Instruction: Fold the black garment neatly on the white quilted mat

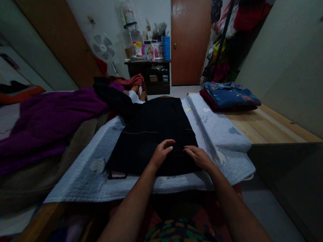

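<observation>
A black jacket [150,118] with thin tan lines across it lies spread on a pale quilted cloth [230,132]. One dark sleeve [113,96] stretches out to the far left. Over the jacket's near half hovers or rests my left hand [161,154], its fingers curved and apart from the thumb. My right hand [200,156] is at the jacket's near right side, fingers stretched toward the left and nothing seen in them. Whether either hand presses on the fabric I cannot tell. A light patch [117,174] shows at the jacket's near left corner.
Folded clothes, a blue denim piece [229,94] on top, sit at the right on a wooden board [273,126]. Purple fabric [55,114] is heaped on the left. Farther back are a white fan [103,47], a dark shelf unit [136,77] and a brown door [189,39].
</observation>
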Demonstrator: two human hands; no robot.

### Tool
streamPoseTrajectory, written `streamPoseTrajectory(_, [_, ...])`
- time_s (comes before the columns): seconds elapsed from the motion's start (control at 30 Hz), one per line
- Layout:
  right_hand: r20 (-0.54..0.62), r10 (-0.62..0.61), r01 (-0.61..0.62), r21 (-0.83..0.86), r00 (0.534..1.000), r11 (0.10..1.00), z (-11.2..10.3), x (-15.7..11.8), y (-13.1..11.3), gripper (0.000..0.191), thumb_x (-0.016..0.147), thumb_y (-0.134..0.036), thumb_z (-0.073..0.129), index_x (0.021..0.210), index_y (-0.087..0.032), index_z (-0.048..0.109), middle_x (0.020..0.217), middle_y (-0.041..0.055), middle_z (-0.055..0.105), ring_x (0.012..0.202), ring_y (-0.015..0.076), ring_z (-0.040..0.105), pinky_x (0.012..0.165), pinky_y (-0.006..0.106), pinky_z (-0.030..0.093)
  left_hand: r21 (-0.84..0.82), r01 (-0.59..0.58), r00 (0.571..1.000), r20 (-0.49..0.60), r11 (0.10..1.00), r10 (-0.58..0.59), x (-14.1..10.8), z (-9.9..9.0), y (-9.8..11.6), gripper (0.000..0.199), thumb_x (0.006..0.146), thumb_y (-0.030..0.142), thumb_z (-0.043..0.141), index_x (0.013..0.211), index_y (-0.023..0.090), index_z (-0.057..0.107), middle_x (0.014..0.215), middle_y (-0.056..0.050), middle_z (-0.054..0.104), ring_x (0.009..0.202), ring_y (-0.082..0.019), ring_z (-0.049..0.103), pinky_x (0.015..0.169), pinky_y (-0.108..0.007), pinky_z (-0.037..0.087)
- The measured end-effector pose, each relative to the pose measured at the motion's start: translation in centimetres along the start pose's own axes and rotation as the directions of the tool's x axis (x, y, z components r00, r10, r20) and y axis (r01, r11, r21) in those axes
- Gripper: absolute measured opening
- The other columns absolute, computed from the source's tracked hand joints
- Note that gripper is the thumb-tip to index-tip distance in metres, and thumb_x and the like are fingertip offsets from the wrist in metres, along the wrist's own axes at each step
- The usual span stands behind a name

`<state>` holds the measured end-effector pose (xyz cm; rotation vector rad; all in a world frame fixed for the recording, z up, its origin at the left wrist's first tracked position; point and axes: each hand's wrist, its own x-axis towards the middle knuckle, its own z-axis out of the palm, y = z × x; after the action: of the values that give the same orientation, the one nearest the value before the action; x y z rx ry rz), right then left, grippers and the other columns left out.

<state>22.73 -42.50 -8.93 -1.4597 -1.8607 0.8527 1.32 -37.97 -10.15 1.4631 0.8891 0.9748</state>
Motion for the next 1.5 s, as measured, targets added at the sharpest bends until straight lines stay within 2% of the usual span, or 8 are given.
streamPoseTrajectory(0.17, [-0.003,0.029,-0.029,0.023,1.000,0.999,-0.1,0.7,-0.3,0.032,0.090,-0.038,0.042,0.096,-0.022,0.070,0.108,0.0053,0.069,0.104,0.0213,0.061,0.095,0.035,0.043,0.280,-0.056,0.933,0.356,0.958,-0.050,-1.1,-1.2,1.6,0.073,0.065,0.032,0.077,0.132,0.024,0.049,0.143,-0.008,0.044,0.135,-0.029,0.033,0.112,-0.045,0.024])
streamPoseTrajectory(0.27, [-0.005,0.026,-0.026,0.029,1.000,0.999,0.0,0.6,-0.2,0.032,0.089,-0.035,0.044,0.101,-0.019,0.068,0.112,0.0070,0.067,0.106,0.0205,0.059,0.098,0.035,0.041,0.544,-0.142,0.904,0.411,0.827,-0.115,-1.7,-1.5,2.2,0.083,0.060,0.024,0.079,0.136,0.028,0.045,0.151,-0.007,0.032,0.141,-0.029,0.019,0.115,-0.049,0.012])
streamPoseTrajectory(0.4, [0.007,0.019,-0.020,0.039,1.000,0.999,0.0,0.1,-0.1,0.030,0.086,-0.033,0.047,0.104,-0.020,0.067,0.118,0.0073,0.064,0.111,0.0199,0.056,0.102,0.037,0.038,0.654,-0.175,0.930,0.355,0.736,-0.095,-1.6,-1.1,2.1,0.072,0.066,0.011,0.066,0.134,0.028,0.048,0.146,-0.005,0.040,0.137,-0.025,0.030,0.114,-0.046,0.016])
streamPoseTrajectory(0.57, [0.075,0.060,-0.068,0.110,0.995,0.992,-0.4,-0.5,-0.1,0.042,0.085,-0.042,0.052,0.122,-0.021,0.057,0.126,0.0069,0.059,0.116,0.0207,0.054,0.103,0.038,0.039,0.474,-0.074,0.965,0.257,0.877,-0.058,0.2,-0.8,1.5,0.030,0.086,0.028,0.049,0.111,0.020,0.064,0.113,-0.006,0.066,0.104,-0.020,0.059,0.093,-0.032,0.043])
streamPoseTrajectory(0.73, [0.034,0.081,-0.085,0.119,0.996,0.989,-0.1,-0.5,0.4,0.055,0.080,-0.037,0.060,0.131,-0.022,0.050,0.128,0.0067,0.058,0.116,0.0225,0.054,0.102,0.040,0.040,0.432,0.044,0.987,0.124,0.901,-0.107,1.7,-1.1,0.8,0.033,0.088,0.041,0.046,0.094,0.016,0.067,0.089,-0.004,0.069,0.079,-0.019,0.062,0.071,-0.028,0.047])
streamPoseTrajectory(0.87, [-0.022,0.078,-0.076,0.093,0.997,0.993,0.5,-0.3,0.8,0.043,0.084,-0.033,0.053,0.125,-0.021,0.055,0.124,0.0073,0.060,0.115,0.0221,0.055,0.103,0.041,0.039,0.444,0.013,0.992,0.104,0.896,-0.066,1.7,-0.8,0.2,0.029,0.088,0.039,0.048,0.093,0.016,0.067,0.089,-0.003,0.069,0.079,-0.018,0.062,0.070,-0.027,0.046])
streamPoseTrajectory(1.27, [-0.086,-0.119,0.096,-0.238,0.989,0.967,3.2,-0.9,1.7,0.082,0.065,-0.024,0.073,0.138,-0.023,0.037,0.136,0.0113,0.047,0.127,0.0272,0.042,0.107,0.046,0.032,0.567,0.034,0.998,-0.064,0.823,0.002,0.8,0.4,-0.6,0.025,0.088,0.034,0.048,0.091,0.018,0.067,0.091,-0.006,0.069,0.088,-0.020,0.062,0.079,-0.029,0.045])
streamPoseTrajectory(1.5, [0.077,0.016,-0.032,0.217,0.997,0.976,-0.1,-1.2,0.7,0.060,0.076,-0.031,0.060,0.133,-0.022,0.044,0.136,0.0085,0.051,0.125,0.0227,0.047,0.105,0.041,0.037,0.548,0.013,0.999,-0.032,0.836,0.005,0.8,0.2,-0.8,0.029,0.090,0.037,0.047,0.096,0.017,0.067,0.094,-0.007,0.068,0.088,-0.021,0.062,0.080,-0.031,0.046])
